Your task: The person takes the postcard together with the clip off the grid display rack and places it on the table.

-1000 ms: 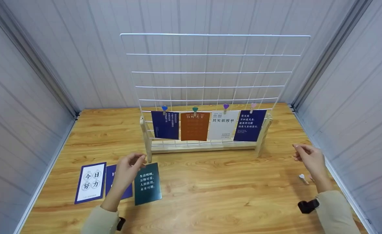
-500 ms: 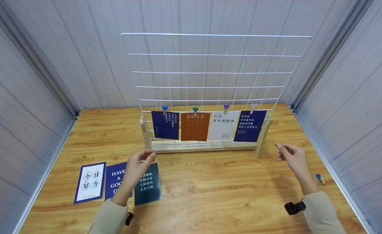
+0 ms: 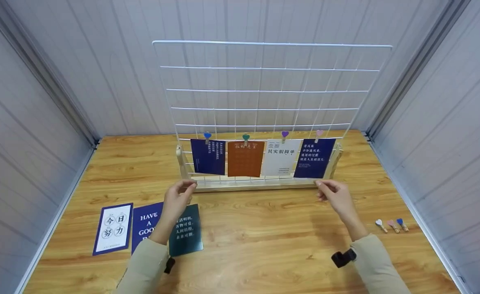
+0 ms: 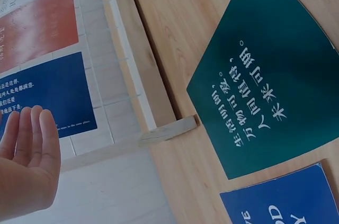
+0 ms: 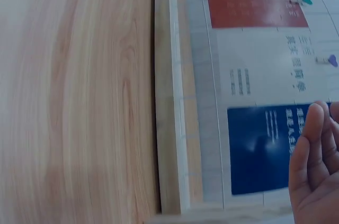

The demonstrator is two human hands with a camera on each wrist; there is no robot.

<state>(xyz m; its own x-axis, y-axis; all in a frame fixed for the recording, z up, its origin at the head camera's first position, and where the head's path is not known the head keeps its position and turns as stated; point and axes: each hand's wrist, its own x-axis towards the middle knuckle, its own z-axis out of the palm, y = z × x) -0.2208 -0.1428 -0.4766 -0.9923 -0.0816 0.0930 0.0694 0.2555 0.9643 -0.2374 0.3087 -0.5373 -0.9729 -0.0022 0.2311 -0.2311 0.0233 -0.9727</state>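
My left hand (image 3: pixel 178 200) is raised in front of the left foot of a white wire grid rack (image 3: pixel 264 90), above the upper edge of a dark green card (image 3: pixel 189 232). Its fingers bend loosely and no object shows in them. My right hand (image 3: pixel 337 200) hovers before the rack's right foot, its fingers loosely bent too, with nothing seen between them. Along the rack's lower wires hang a navy card (image 3: pixel 208 159), an orange card (image 3: pixel 245 160), a white card (image 3: pixel 278 161) and another navy card (image 5: pixel 257 152), each under a heart clothespin such as the purple one (image 3: pixel 285 134).
On the wooden table (image 3: pixel 256 253) at left lie a blue-bordered card (image 3: pixel 112 228) and a blue card (image 3: pixel 147 224), partly behind my left arm. White (image 3: pixel 381 225), pink (image 3: pixel 393 225) and blue clothespins (image 3: pixel 402 224) lie at right. Panel walls surround the table.
My right hand has moved left from near the loose clothespins to the rack's right foot. My left hand has shifted slightly right and forward. The hung cards have stayed put.
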